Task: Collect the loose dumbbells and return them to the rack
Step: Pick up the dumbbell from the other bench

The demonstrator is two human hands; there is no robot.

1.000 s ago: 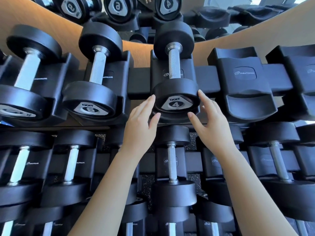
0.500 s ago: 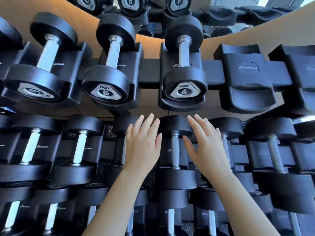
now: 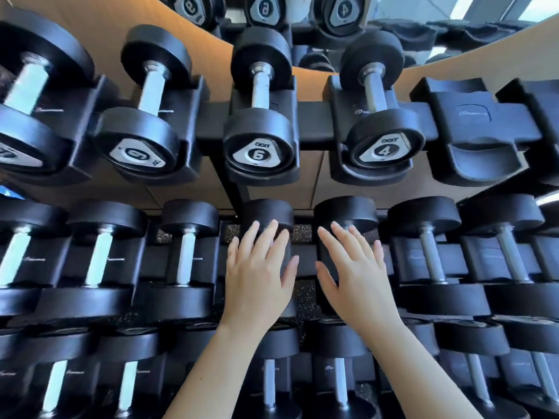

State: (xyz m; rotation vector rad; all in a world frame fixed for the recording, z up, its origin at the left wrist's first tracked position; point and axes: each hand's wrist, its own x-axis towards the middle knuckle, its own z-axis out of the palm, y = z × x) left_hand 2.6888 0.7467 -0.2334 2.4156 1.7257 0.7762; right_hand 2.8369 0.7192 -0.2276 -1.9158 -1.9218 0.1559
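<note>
A black dumbbell marked 4 [image 3: 382, 146] lies in its cradle on the top row of the rack [image 3: 314, 125], right of one marked 6 [image 3: 258, 146]. My left hand [image 3: 257, 273] and my right hand [image 3: 354, 273] hover side by side below it, in front of the middle row. Both hands are empty with fingers spread. They cover the handles of two middle-row dumbbells [image 3: 267, 213] [image 3: 344, 213]; I cannot tell whether they touch them.
An empty black cradle [image 3: 481, 137] sits right of the 4 dumbbell on the top row. More dumbbells fill the middle and bottom rows [image 3: 187, 255]. A wooden panel and a mirror [image 3: 393, 13] back the rack.
Both hands have let go of the 4 dumbbell's end and dropped to the middle row. The view has shifted left, so the rack appears further right.
</note>
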